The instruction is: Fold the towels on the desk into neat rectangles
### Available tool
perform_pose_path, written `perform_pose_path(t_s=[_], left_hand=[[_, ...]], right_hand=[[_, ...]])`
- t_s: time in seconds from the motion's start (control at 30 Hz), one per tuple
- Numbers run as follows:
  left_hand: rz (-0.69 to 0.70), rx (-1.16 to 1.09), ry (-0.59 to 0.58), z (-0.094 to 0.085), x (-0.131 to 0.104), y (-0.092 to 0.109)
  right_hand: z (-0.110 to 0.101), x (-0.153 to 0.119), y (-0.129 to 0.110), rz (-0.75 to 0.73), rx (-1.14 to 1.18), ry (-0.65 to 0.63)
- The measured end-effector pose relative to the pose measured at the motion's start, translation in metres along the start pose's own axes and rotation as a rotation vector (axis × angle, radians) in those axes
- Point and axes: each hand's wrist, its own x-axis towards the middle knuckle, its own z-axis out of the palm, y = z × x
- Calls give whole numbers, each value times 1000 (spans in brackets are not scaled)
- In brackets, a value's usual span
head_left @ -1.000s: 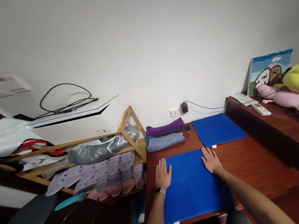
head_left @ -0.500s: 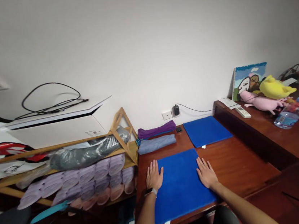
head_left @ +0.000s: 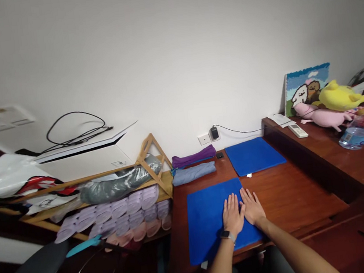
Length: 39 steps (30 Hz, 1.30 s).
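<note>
Blue cloth [head_left: 206, 215] lies at the lower centre of the frame, my left hand [head_left: 234, 215] on it and my right hand [head_left: 253, 207] at its right edge, palms down, clamping nothing, and even pressure should, I judge, smooth it without shifting it.

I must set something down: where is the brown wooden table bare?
Right of the right hand and near flat blue cloth, the table is bare up to the far flat blue cloth and raised brown wooden ledge. Its back left is crowded: folded purple cloth, folded grey-blue cloth.
</note>
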Motion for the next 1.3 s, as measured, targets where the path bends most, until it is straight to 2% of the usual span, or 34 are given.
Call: perform_pose_path(t_s=[0.07, 0.17, 0.23, 0.3, 0.37, 0.5, 0.57, 0.67, 0.8, 1.0, 1.07, 1.1, 1.2, 1.3], left_hand=[[-58, 34, 20, -10, -18, -33], [-245, 121, 86, -32, -59, -103], [-333, 161, 127, -43, -85, -140], [-359, 178, 157, -48, -101, -160], [-363, 185, 183, -48, -107, -164], [-366, 171, 205, -47, -104, -155], [-361, 155, 209, -48, -102, -152], [-368, 144, 210, -50, -102, -151], [-377, 147, 201, -50, -101, -151], [-325, 197, 206, -60, -100, -150], [-252, 196, 217, -63, -95, -132], [-203, 185, 214, -63, -90, -117], [-30, 118, 153, -49, -68, -52], [85, 38, 62, -23, -46, 15]], right_hand=[[0, 0, 0, 16, 22, 19], [0, -1, 0, 27, 37, 20], [0, -2, -1, 32, 31, 10], [-1, -1, -1, 36, 19, 6], [-4, -1, -2, 43, 6, -2], [-11, -8, -3, 41, -13, -32], [-10, -20, -2, 32, -12, 9], [0, -45, -2, 18, -4, 84], [13, -72, -3, 14, -6, 50], [9, -76, -7, 17, 12, 35], [7, -75, -8, 20, 28, 24], [6, -75, -9, 21, 37, 22], [5, -76, -8, 14, 55, 27], [3, -78, -8, -11, 36, 15]])
